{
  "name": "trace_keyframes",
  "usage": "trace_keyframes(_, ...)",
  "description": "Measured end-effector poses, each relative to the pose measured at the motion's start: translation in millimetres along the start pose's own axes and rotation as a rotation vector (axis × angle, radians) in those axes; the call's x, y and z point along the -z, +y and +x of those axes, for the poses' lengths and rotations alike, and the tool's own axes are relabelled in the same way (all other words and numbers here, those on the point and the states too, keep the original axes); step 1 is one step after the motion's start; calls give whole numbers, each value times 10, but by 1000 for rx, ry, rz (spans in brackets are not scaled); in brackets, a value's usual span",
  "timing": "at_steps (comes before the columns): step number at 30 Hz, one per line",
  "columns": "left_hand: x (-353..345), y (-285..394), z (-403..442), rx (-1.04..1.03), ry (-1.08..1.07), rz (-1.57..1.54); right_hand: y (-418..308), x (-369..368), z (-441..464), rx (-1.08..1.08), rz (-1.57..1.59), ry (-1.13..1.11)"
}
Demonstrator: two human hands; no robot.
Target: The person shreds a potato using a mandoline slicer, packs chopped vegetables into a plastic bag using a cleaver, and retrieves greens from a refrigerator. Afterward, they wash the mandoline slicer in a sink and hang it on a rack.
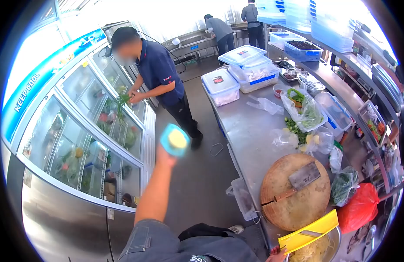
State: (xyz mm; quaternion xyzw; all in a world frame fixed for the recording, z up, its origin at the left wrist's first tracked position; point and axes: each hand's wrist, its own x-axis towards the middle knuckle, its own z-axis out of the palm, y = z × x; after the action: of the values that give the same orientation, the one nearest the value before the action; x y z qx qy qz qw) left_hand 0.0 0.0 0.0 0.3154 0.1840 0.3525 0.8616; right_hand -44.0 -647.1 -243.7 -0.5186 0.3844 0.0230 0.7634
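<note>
My left hand is stretched out ahead over the floor, closed on a blurred teal holder with a pale yellow round piece showing on its face. At the bottom right, my right hand grips the end of a yellow mandoline slicer. The slicer lies tilted across a metal bowl of pale yellow shreds. Just beyond the bowl, a cleaver rests on a round wooden chopping board; my hands are apart from both.
A co-worker holds green stalks beside a glass-door fridge at left. Lidded tubs, bagged greens and a red bag stand on the steel table. Two more people stand at the back.
</note>
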Motion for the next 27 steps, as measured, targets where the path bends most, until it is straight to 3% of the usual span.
trace_keyframes(2,-2,-552,-271,138,-25,-30,-258,-134,-281,233,-228,-207)
trace_keyframes(3,41,-531,-241,178,-3,27,-17,-389,-432,199,-189,-227)
trace_keyframes(5,1,-1135,-528,303,36,-39,-282,-326,-378,320,-425,-254)
trace_keyframes(6,6,-1293,-628,355,-48,-47,-319,-302,-379,322,-431,-252)
trace_keyframes(8,67,-1580,-789,485,-31,-21,-370,-232,-405,231,-572,-228)
trace_keyframes(12,57,-1896,-1024,618,-34,-92,-68,46,-49,158,-251,-232)
trace_keyframes(15,103,-1910,-1047,597,-55,-70,-27,104,-22,177,-230,-254)
trace_keyframes(18,64,-1736,-1002,546,-102,-77,42,172,99,308,-447,-298)
trace_keyframes(20,48,-1623,-984,496,-69,-51,-105,-2,-52,34,8,-234)
trace_keyframes(27,110,-1401,-955,418,2,-21,-159,-91,-145,55,72,-235)
